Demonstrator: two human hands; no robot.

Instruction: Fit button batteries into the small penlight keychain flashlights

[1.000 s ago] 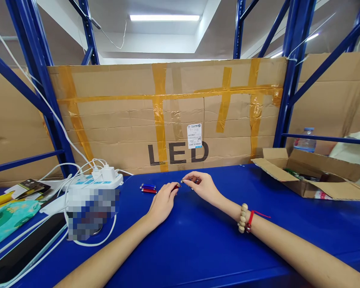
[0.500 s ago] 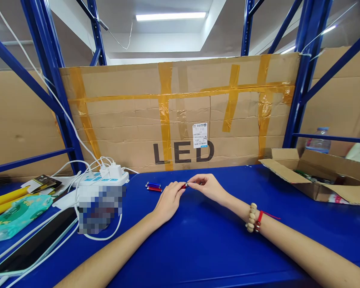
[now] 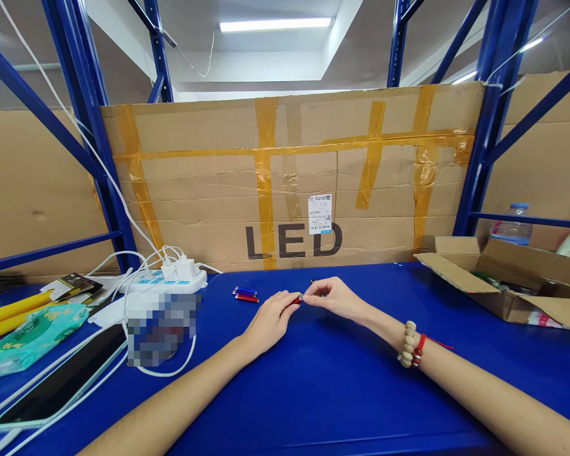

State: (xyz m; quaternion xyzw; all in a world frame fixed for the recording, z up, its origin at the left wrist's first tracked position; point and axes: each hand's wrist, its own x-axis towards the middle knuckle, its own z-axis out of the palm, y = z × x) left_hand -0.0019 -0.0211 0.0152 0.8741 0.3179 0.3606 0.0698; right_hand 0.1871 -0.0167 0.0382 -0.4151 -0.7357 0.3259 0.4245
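My left hand (image 3: 268,323) rests low over the blue tabletop, its fingers closed on a small red cylinder (image 3: 297,300) with a shiny end. Most of that cylinder is hidden by the fingers. My right hand (image 3: 335,296) pinches at the cylinder's shiny end, thumb and forefinger almost touching it. A thin dark tip (image 3: 312,281) pokes out behind the right fingers; what it belongs to is hidden. Left of my left hand, a blue cylinder (image 3: 245,292) and another red cylinder (image 3: 247,298) with silvery ends lie side by side on the table.
On the left are a white power strip (image 3: 190,278) with cables, a phone (image 3: 61,380), a teal packet (image 3: 38,335) and yellow rods (image 3: 14,316). An open carton (image 3: 491,297) stands right, with a bottle (image 3: 512,225) behind. A taped cardboard sheet (image 3: 209,202) closes the back.
My right fingers have shifted slightly, and a dark tip now shows behind them. More of the red cylinder is visible. The whole view has moved a little to the right.
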